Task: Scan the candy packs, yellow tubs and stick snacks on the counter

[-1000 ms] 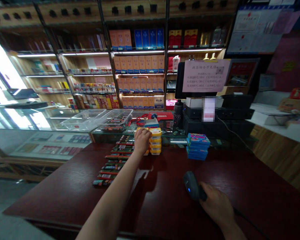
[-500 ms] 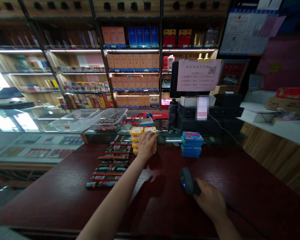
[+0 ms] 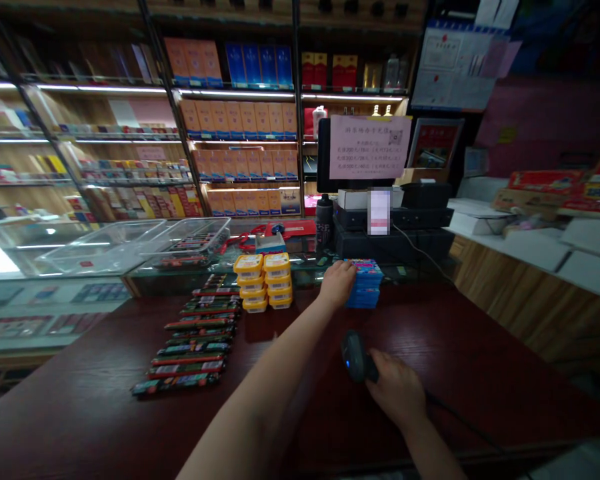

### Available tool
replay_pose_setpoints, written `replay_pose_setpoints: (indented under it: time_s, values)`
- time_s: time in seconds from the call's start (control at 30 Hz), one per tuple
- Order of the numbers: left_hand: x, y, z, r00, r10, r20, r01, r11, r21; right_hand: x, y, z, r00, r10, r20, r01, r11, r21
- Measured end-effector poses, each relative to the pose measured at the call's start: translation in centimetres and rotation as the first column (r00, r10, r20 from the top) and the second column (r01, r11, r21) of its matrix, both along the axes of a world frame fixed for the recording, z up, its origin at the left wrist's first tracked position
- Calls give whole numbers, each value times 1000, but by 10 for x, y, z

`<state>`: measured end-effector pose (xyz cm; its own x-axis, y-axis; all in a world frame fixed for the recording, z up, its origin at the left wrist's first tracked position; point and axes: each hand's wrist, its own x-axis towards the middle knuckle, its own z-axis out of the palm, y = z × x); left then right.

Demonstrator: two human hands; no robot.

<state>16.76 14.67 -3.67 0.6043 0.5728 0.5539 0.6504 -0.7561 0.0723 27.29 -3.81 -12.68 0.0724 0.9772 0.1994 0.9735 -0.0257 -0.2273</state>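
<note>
Behind the desk (image 3: 480,347), tall shelves (image 3: 240,133) lit by strip lights carry rows of orange, blue and red boxes. The desk itself is dark red wood and fills the lower half of my view. At its far edge sits a glass display case (image 3: 55,293), with two clear plastic trays (image 3: 130,240) on top. To the right of those stands a black till (image 3: 390,227) with a pink paper notice (image 3: 370,147) hung on the back of its screen.

On the desk, a long row of dark flat packs (image 3: 195,333) runs from near me toward the glass case. Just beside its far end stand two stacks of yellow tubs (image 3: 264,282), touching one another. To the right of them, apart, is a stack of blue packs (image 3: 364,285) with a bright printed top.

My left hand (image 3: 337,283) reaches out across the desk and lies against the left side of the blue packs, fingers curled onto the stack's upper edge; I cannot tell whether that grip has closed on a pack or merely touches. My right hand (image 3: 397,393) is nearer to me, its grip wrapped tight round the handle of a black barcode scanner (image 3: 355,353), whose head shows a small blue light and points away toward the blue packs. The scanner's cable (image 3: 460,420) trails off right across the desk.
</note>
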Motion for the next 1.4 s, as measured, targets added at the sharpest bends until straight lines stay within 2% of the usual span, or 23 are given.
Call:
replay_pose_setpoints:
  time_s: [0.13,0.23,0.37,0.47,0.6,0.7,0.77,0.83,0.87,0.93,0.97,1.03,1.1,1.2,1.3,1.4]
  values:
    - [23,14,-3,998,47,31,-44,992,-118,1,2,0,1000,-3,-2,3,1000,5]
    - [30,19,-3,997,82,-1,-81,982,-172,2,3,0,1000,-7,-2,7,1000,-1]
    - [25,15,4,988,104,-116,-116,988,-99,2,4,0,1000,-10,0,10,1000,-12]
    - [11,7,10,985,107,-135,-110,994,-18,1,3,1,1000,-11,5,12,1000,-18]
    - [-22,-8,12,993,114,-12,-114,992,53,2,3,-1,1000,-9,15,10,1000,-21]
    - [-51,-23,1,951,167,260,-173,985,1,3,2,-3,1000,-5,22,5,1000,-17]
    - [-68,-34,-14,835,220,505,-171,975,-143,3,2,-6,1000,2,23,-2,1000,-11]
    - [-84,-48,-36,626,320,711,-50,927,-373,4,1,-7,1000,9,25,-9,1000,-4]
    - [-90,-55,-48,515,387,765,92,862,-498,4,1,-8,1000,10,26,-10,1000,0]
    - [-101,-70,-71,255,568,783,392,680,-620,4,0,-9,1000,9,29,-9,1000,5]
    - [-105,-76,-80,152,641,752,497,608,-619,4,0,-9,1000,6,31,-6,1000,6]
    - [-112,-86,-94,-4,709,705,623,553,-553,3,-1,-9,999,4,32,-4,1000,8]
    - [-117,-91,-101,-106,708,698,685,561,-465,3,-2,-9,999,6,36,-6,1000,7]
    - [-121,-92,-102,-205,659,724,730,596,-335,4,-3,-8,999,10,43,-10,1000,4]
    - [-122,-90,-102,-252,627,737,731,622,-280,5,-5,-3,1000,12,22,-13,1000,6]
    - [-120,-90,-106,-262,625,735,692,652,-309,6,-9,6,998,-7,-65,9,1000,25]
